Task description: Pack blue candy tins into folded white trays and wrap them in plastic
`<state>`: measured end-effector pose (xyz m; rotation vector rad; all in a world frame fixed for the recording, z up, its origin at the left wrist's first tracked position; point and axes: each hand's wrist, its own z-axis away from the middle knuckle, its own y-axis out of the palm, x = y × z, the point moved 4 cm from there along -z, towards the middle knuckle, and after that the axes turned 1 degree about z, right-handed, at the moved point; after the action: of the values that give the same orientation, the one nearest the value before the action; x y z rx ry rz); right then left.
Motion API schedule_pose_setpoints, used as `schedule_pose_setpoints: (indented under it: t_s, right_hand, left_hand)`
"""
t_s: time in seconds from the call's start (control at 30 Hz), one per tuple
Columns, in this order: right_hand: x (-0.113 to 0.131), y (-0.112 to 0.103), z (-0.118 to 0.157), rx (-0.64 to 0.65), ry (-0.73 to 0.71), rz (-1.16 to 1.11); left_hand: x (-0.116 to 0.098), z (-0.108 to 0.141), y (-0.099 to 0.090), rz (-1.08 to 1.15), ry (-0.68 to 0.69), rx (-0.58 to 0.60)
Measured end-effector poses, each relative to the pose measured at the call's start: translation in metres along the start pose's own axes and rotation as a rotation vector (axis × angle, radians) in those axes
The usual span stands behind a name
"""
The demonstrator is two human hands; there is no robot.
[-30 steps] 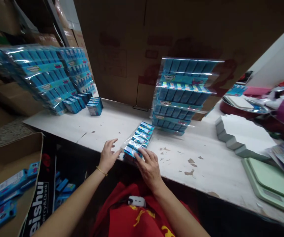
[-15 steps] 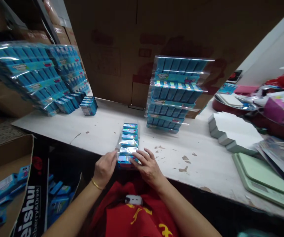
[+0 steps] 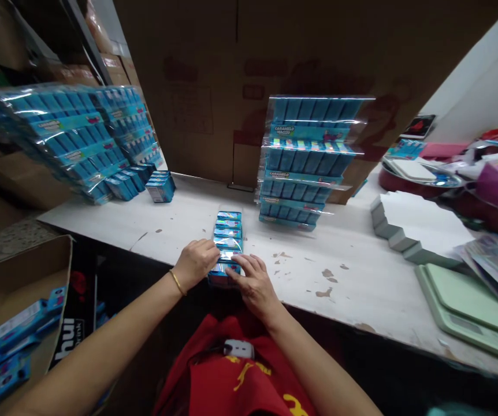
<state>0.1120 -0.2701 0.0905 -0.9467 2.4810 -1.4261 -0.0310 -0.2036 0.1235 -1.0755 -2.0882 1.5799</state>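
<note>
The hands, left (image 3: pixel 195 263) and right (image 3: pixel 256 285), flank the wrapped row of blue boxes (image 3: pixel 228 234) at the surface's (image 3: pixel 179 222) near edge, fingers touching its sides. Bare surface lies at ten o'clock and three o'clock; an open carton (image 3: pixel 23 277) holding blue packets (image 3: pixel 19 326) sits at eight. Wrapped display stacks (image 3: pixel 301 162) stand at one.

On the left wrist there is a thin gold-coloured bracelet (image 3: pixel 178 282); the garment (image 3: pixel 231 375) is red, with yellow markings (image 3: pixel 242 375) — both forearms are without sleeves.
</note>
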Motion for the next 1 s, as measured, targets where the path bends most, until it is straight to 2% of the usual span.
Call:
schedule_pose_setpoints:
  t_s: [0.1, 0.23, 0.33, 0.5, 0.57, 0.67, 0.77, 0.83, 0.9, 0.93, 1.0]
  right_hand:
    - [0.003, 0.003, 0.001, -0.030, 0.039, 0.020]
    - [0.007, 0.003, 0.005, -0.068, 0.093, 0.046]
    - [0.011, 0.000, 0.007, -0.124, 0.108, 0.085]
    - [0.011, 0.000, 0.009, -0.125, 0.168, 0.146]
    - [0.011, 0.000, 0.010, -0.148, 0.193, 0.154]
    - [0.012, 0.000, 0.014, -0.176, 0.191, 0.125]
    - [0.012, -0.005, 0.027, -0.244, 0.177, 0.014]
    - [0.007, -0.009, 0.039, -0.319, 0.241, -0.104]
    - [-0.001, -0.012, 0.048, -0.348, 0.335, -0.202]
    - [-0.003, -0.013, 0.050, -0.324, 0.358, -0.224]
    - [-0.004, -0.011, 0.045, -0.219, 0.322, -0.201]
  left_hand:
    - [-0.015, 0.000, 0.004, -0.123, 0.066, -0.006]
    - [-0.027, -0.005, 0.011, -0.165, 0.103, 0.019]
    - [-0.028, -0.010, 0.014, -0.093, 0.096, 0.069]
    - [-0.029, -0.006, 0.010, 0.134, 0.051, 0.106]
    - [-0.033, 0.001, 0.005, 0.155, 0.079, 0.050]
    - [-0.038, 0.018, -0.001, 0.120, 0.178, -0.107]
    - [-0.032, 0.040, -0.005, 0.109, 0.191, -0.262]
    - [-0.020, 0.056, -0.003, 0.138, 0.065, -0.366]
    - [-0.006, 0.072, 0.004, 0.233, -0.186, -0.462]
    - [0.000, 0.080, 0.011, 0.315, -0.320, -0.476]
    - [0.006, 0.089, 0.032, 0.506, -0.524, -0.391]
